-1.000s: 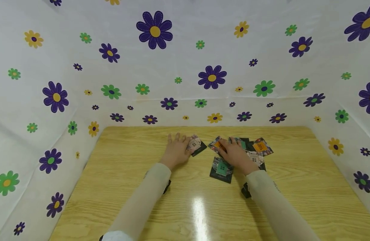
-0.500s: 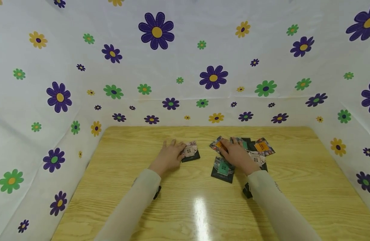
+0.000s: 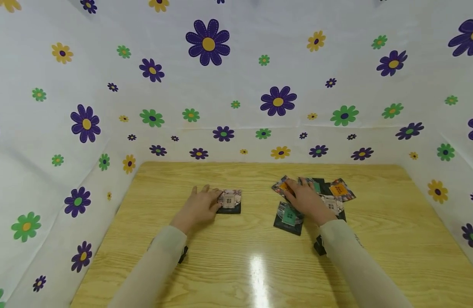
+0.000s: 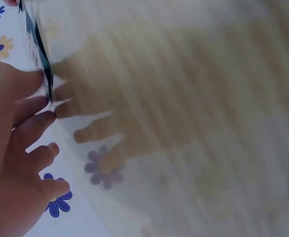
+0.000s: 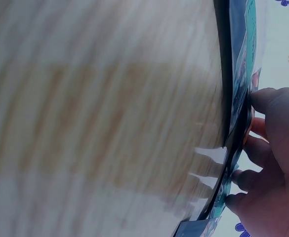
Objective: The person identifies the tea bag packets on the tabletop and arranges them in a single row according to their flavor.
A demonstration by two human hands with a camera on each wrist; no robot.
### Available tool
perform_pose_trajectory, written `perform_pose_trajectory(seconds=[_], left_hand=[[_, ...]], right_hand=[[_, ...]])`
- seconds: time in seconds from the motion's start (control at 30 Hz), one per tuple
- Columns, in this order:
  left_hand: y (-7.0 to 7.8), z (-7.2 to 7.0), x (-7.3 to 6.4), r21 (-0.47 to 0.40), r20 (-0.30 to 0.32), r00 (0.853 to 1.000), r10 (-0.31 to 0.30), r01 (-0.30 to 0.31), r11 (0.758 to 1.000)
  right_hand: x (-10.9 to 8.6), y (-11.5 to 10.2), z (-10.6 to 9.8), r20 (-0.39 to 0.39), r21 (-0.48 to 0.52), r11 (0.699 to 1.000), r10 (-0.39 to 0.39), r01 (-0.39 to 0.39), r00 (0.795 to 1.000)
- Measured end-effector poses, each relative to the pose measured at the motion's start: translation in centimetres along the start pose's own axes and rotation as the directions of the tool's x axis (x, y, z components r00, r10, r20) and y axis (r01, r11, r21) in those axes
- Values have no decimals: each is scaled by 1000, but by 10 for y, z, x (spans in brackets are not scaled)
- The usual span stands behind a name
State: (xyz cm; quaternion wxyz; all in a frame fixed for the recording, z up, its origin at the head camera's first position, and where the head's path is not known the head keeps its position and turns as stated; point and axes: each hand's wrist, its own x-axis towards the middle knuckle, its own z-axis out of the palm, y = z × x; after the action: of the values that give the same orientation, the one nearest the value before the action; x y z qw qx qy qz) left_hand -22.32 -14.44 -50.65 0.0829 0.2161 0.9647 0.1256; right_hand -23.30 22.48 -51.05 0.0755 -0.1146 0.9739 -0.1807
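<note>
On the left of the wooden table, my left hand [image 3: 198,208] pinches the left edge of a flat square packet [image 3: 229,202]. This packet has a beige label, a floral print and a dark lower band. The left wrist view shows the thumb and fingertips at the edge of the same thin packet [image 4: 43,52]. My right hand [image 3: 306,200] rests its spread fingers on several similar packets. Under it lie an orange-labelled packet [image 3: 281,185] and a green-labelled packet [image 3: 316,187], both partly hidden. In the right wrist view, its fingertips touch the packets [image 5: 239,64] lightly.
A second green-labelled packet [image 3: 288,218] lies just in front of the right hand. Beside that hand are a beige-labelled packet [image 3: 332,206] and another orange-labelled packet [image 3: 340,190], overlapping. A white flowered cloth [image 3: 236,85] encloses the table [image 3: 221,265] behind and at both sides.
My left hand has moved left and toward me, dragging the beige-labelled packet away from the others and turning it straighter. My right hand has stayed on its packets.
</note>
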Motion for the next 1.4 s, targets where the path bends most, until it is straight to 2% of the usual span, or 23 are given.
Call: perform_pose_trajectory(seconds=[0.07,0.2,0.33,0.47,0.83,1.17,1.4], left_hand=[[1,3,-1,-3,-12,1000,12,-12,1000],[7,9,-1,14,9,1000,29,-29,999],[10,11,-3,27,27,999,17,-18,999],[6,10,-8,56,19,1000,-4,2,998],[-23,2,-31,69,1,999,-47,47,997],[-63,-6,-56,79,-40,995,-89,92,993],[-94,-12,-76,84,-85,986,-140,147,986]], right_hand=[[-1,0,0,-3,-2,1000,2,-2,1000],[-2,-1,-1,-3,-1,1000,2,-2,1000],[-2,-4,-2,1,-8,1000,-3,3,1000],[-1,-3,-2,3,-7,1000,0,0,1000],[-1,-1,-1,-18,4,1000,-22,22,1000],[-2,-2,-1,-18,-7,999,-32,31,999],[-2,-2,-2,-14,-11,999,-38,38,999]])
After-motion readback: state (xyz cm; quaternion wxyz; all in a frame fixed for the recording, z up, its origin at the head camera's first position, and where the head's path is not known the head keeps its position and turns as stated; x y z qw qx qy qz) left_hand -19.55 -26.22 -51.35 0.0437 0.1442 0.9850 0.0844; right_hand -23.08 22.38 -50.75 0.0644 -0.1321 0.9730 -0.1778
